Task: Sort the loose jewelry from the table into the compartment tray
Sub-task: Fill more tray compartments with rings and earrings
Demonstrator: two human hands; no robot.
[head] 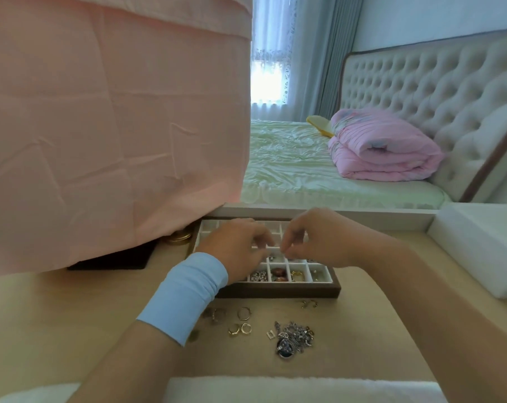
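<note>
A dark-framed compartment tray [278, 292] with white dividers lies on the light wooden table; its front cells hold beads, stones and gold pieces. Both hands hover over its middle. My left hand [235, 245], with a pale blue wristband, and my right hand [313, 237] have fingertips curled close together, as if pinching something tiny between them; the item itself is too small to make out. In front of the tray lie several loose rings [240, 321], a small gold piece [307, 303] and a tangled pile of silver jewelry [294, 338].
A pink cloth [115, 126] hangs over the table's left back, covering a dark flat object [110, 261] and a gold lid [178, 237]. A white box [479, 245] stands at the right. A white soft edge [275, 388] runs along the near side.
</note>
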